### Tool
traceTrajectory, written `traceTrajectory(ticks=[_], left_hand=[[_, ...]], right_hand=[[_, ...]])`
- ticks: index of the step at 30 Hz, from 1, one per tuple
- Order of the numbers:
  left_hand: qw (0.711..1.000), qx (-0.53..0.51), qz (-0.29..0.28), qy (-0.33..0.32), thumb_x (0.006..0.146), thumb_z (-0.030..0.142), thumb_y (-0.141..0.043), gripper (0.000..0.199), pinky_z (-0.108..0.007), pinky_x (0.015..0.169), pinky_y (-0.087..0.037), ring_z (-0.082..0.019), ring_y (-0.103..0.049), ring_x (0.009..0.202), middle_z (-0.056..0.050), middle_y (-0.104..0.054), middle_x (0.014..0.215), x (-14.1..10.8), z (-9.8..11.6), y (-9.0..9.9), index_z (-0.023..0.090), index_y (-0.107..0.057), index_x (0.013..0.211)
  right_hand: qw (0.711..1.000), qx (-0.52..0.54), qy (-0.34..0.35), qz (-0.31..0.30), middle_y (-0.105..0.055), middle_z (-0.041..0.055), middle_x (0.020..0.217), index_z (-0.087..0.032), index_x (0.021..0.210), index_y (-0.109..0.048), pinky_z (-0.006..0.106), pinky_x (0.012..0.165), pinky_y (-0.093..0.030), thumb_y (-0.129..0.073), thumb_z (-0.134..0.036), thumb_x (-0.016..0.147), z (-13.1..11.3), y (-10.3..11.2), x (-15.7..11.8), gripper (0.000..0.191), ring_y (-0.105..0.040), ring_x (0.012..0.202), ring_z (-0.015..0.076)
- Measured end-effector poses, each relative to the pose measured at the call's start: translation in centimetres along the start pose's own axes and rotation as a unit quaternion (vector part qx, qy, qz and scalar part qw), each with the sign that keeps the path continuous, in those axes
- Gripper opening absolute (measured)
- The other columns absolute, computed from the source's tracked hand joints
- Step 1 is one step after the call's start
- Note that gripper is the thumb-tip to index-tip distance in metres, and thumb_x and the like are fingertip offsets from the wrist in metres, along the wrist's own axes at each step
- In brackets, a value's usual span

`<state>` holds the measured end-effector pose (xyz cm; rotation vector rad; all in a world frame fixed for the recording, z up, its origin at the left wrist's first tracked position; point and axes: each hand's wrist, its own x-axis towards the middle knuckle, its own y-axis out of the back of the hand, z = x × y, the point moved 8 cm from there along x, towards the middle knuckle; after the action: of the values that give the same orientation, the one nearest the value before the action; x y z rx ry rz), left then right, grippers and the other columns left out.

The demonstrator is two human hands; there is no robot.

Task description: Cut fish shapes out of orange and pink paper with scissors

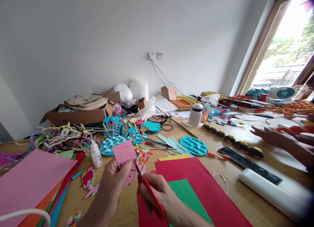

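Note:
Between thumb and fingers, my left hand (115, 175) pinches a piece of pink paper (124, 151) with a fish outline drawn on it. My right hand (157, 189) grips red-handled scissors (153, 196), whose blades meet the right edge of the pink paper. Part of the paper's lower edge follows the curved outline. Beneath and beside my hands lie a red paper fish (88, 178), a pink cutout (92, 190) and orange and green scraps (142, 156). Red sheets (198, 178) with a green sheet (187, 200) on top lie right of my right hand.
A white glue bottle (96, 155) stands at left, near coloured sheets (31, 181) and tangled pipe cleaners (66, 140). Blue paper discs with fish (115, 143) stand ahead. To the right are a white bottle (195, 115), a painted egg-carton strip (230, 139), a white case (270, 194) and another person's hands (272, 137).

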<state>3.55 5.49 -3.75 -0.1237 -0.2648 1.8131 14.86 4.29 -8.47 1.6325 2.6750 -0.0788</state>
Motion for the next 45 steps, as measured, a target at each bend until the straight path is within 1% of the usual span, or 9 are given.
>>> traceTrajectory(ticks=[3,9,12,17,20,30,34,38,45], left_hand=[[1.0,-0.004,0.005,0.004,0.056,0.025,-0.07,0.012,-0.02,0.053,-0.039,-0.011,-0.047,0.053,0.006,-0.06,0.053,-0.11,-0.08,0.1,0.018,-0.063,0.063],[1.0,-0.01,0.011,0.017,0.055,0.026,-0.07,0.013,-0.02,0.051,-0.039,-0.011,-0.047,0.052,0.006,-0.06,0.052,-0.16,-0.37,0.21,0.018,-0.062,0.062],[1.0,-0.016,0.002,0.025,0.056,0.025,-0.07,0.011,-0.02,0.052,-0.039,-0.011,-0.047,0.052,0.006,-0.06,0.051,-0.04,-0.6,0.13,0.019,-0.063,0.061],[1.0,-0.012,-0.001,0.024,0.057,0.024,-0.069,0.009,-0.021,0.056,-0.04,-0.012,-0.048,0.056,0.006,-0.061,0.055,0.02,-0.81,0.34,0.02,-0.063,0.062],[0.999,-0.012,-0.013,0.03,0.058,0.025,-0.068,0.008,-0.021,0.054,-0.039,-0.012,-0.045,0.055,0.006,-0.059,0.054,-0.06,-0.86,0.17,0.02,-0.063,0.062],[0.999,-0.023,-0.013,0.046,0.058,0.026,-0.067,0.008,-0.02,0.054,-0.039,-0.012,-0.044,0.056,0.006,-0.058,0.055,-0.4,-0.63,-0.14,0.02,-0.063,0.061],[0.998,-0.03,-0.011,0.048,0.057,0.025,-0.067,0.007,-0.02,0.052,-0.038,-0.012,-0.045,0.054,0.006,-0.057,0.052,-0.64,-0.35,-0.23,0.021,-0.063,0.06],[0.998,-0.041,-0.009,0.051,0.056,0.024,-0.068,0.007,-0.021,0.053,-0.04,-0.012,-0.046,0.054,0.006,-0.059,0.052,-0.69,-0.21,-0.48,0.02,-0.063,0.058],[0.999,-0.032,-0.011,0.041,0.058,0.025,-0.068,0.006,-0.021,0.053,-0.038,-0.012,-0.044,0.053,0.006,-0.057,0.052,-0.38,-0.66,-0.04,0.02,-0.064,0.059]], right_hand=[[1.0,0.012,-0.011,-0.001,-0.046,-0.0062,0.04,-0.017,0.061,-0.051,0.015,0.033,-0.025,-0.058,-0.044,0.075,0.14,-0.11,-0.02,0.032,-0.038,0.033,0.005],[1.0,0.021,0.014,-0.015,-0.044,-0.0068,0.038,-0.017,0.059,-0.049,0.015,0.033,-0.024,-0.059,-0.049,0.076,0.04,-0.35,0.0,0.038,-0.034,0.032,0.0037],[1.0,0.012,0.011,-0.015,-0.044,-0.0067,0.038,-0.017,0.058,-0.047,0.015,0.032,-0.023,-0.058,-0.048,0.076,0.06,-0.36,0.01,0.037,-0.034,0.031,0.0037],[1.0,0.004,-0.01,0.005,-0.042,-0.0075,0.037,-0.017,0.059,-0.049,0.014,0.031,-0.022,-0.06,-0.048,0.073,0.16,-0.26,-0.04,0.036,-0.034,0.031,0.0043],[1.0,0.001,-0.009,0.01,-0.041,-0.0079,0.035,-0.018,0.058,-0.048,0.015,0.031,-0.022,-0.06,-0.05,0.073,0.19,-0.28,-0.05,0.037,-0.032,0.03,0.0043],[1.0,0.001,0.001,0.002,-0.04,-0.0086,0.033,-0.017,0.061,-0.049,0.015,0.03,-0.019,-0.055,-0.068,0.07,-0.24,-0.51,-0.26,0.052,-0.028,0.027,0.0031],[1.0,0.005,0.009,0.003,-0.04,-0.0086,0.034,-0.017,0.061,-0.049,0.015,0.03,-0.019,-0.058,-0.063,0.072,-0.12,-0.49,-0.05,0.048,-0.03,0.028,0.0032],[1.0,0.0,0.01,0.01,-0.039,-0.0089,0.034,-0.017,0.06,-0.049,0.015,0.03,-0.02,-0.058,-0.056,0.075,-0.07,-0.43,-0.14,0.043,-0.03,0.028,0.0033],[1.0,-0.003,0.005,0.01,-0.038,-0.009,0.034,-0.018,0.058,-0.047,0.015,0.03,-0.02,-0.058,-0.059,0.072,-0.14,-0.47,-0.24,0.045,-0.03,0.029,0.0041]])
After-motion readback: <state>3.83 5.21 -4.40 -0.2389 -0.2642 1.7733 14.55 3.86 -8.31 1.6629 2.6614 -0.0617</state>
